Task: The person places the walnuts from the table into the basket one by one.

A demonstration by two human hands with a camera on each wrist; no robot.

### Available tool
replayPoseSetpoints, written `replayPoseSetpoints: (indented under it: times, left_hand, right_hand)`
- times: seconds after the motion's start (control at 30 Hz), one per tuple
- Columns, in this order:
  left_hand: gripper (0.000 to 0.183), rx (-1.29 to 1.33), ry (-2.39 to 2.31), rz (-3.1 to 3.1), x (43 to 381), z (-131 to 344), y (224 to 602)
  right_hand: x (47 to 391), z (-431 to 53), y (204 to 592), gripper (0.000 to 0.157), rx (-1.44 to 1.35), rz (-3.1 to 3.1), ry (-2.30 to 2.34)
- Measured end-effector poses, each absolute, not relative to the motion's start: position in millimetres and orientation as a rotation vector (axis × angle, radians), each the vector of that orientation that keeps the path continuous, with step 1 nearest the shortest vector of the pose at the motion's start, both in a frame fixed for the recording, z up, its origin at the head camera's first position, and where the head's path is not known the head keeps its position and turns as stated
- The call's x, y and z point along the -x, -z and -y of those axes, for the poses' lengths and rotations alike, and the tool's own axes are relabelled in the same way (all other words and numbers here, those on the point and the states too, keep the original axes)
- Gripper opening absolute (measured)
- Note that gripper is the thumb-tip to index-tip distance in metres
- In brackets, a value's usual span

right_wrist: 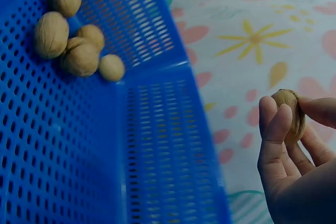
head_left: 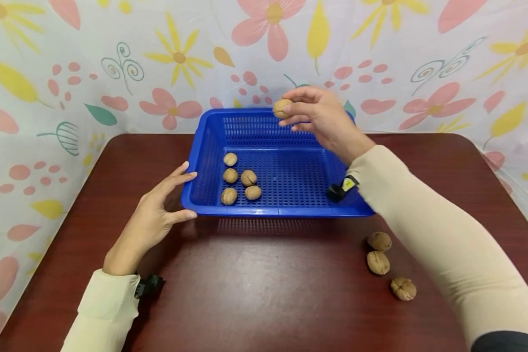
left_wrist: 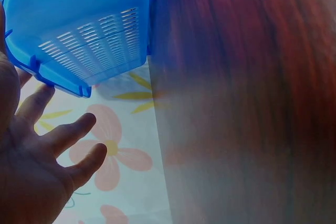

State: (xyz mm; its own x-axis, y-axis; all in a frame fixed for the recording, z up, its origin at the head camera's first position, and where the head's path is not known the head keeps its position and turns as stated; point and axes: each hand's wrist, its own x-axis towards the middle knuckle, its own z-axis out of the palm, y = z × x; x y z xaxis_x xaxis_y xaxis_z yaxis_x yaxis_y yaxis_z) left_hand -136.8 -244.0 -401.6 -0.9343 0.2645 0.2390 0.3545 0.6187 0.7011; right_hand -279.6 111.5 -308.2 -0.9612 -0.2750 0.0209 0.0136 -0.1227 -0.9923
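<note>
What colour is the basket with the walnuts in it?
The basket is blue; it shows best in the head view.

No txt legible; yellow label [head_left: 348, 184] on R wrist cam [head_left: 336, 192] too small.

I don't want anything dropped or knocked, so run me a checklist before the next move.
1. Walnut held by the right hand's fingers: ok.
2. Left hand touching the basket: ok.
3. Room inside the basket: ok; the five walnuts there sit toward the left.
4. Held walnut over the basket's floor: cannot tell; the head view shows it against the far rim.
5. Table clear of loose walnuts: not ok; three walnuts lie beside the right sleeve.
</note>
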Motion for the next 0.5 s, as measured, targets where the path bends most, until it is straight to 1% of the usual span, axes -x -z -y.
replayPoseSetpoints:
  times: [0.17, 0.33, 0.5]
  left_hand:
    - [0.075, 0.51, 1.213, 2.738, 132, 247, 402]
    - [0.075, 0.495, 1.205, 2.727, 131, 248, 401]
    - [0.075, 0.491, 1.203, 2.728, 130, 247, 400]
  right_hand:
    - [292, -83, 326, 0.034, 0.28, -2.016, 2.021]
    - [302, -63, 342, 0.037, 0.296, -2.03, 1.883]
    - [306, -54, 358, 0.039, 0.276, -2.02, 1.705]
